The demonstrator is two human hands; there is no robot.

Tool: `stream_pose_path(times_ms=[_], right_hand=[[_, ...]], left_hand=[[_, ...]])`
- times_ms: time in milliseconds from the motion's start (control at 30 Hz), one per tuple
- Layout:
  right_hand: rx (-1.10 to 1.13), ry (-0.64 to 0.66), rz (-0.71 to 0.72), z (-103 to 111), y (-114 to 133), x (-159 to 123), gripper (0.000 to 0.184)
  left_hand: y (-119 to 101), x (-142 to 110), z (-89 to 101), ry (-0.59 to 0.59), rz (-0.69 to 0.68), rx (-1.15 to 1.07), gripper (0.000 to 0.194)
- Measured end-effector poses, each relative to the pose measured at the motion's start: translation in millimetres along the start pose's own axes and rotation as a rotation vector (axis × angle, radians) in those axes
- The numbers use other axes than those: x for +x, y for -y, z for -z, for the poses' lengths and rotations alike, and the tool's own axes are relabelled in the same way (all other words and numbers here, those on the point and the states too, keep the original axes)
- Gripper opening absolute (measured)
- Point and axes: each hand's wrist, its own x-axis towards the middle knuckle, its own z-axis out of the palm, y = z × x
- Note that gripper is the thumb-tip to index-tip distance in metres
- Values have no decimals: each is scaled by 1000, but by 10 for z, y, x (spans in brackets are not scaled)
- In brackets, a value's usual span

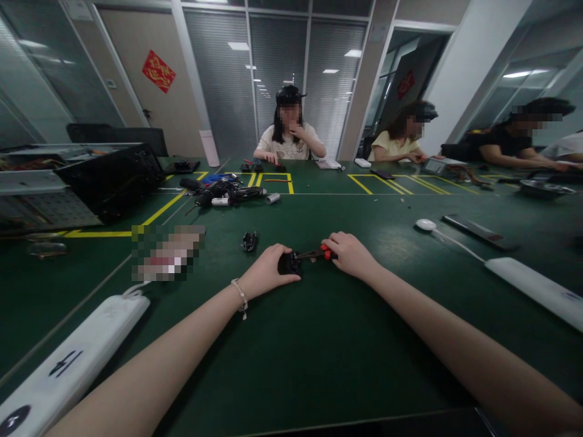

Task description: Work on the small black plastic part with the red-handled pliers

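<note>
Near the middle of the green table (291,340), my left hand (264,270) grips a small black part (290,264) between thumb and fingers. Its exact kind is too dark to make out. My right hand (350,252) is closed round the red handles of a pair of long-nose pliers (319,252). The pliers' tips point left and meet the black part. A second small black piece (249,241) lies on the table just beyond my left hand, apart from it.
A white power bank-like bar (77,364) lies at left, another white bar (537,285) at right. Beyond are a pile of cables and tools (223,191) and a black computer case (109,182). A person (291,136) sits opposite; others sit at right.
</note>
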Motion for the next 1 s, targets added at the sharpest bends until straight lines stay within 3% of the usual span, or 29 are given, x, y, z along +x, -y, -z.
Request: stream_pose_path(times_ms=[1000], right_hand=[[3,11,11,-9,-34,-14,37]], left_hand=[[-3,10,9,4,-14,12,57]])
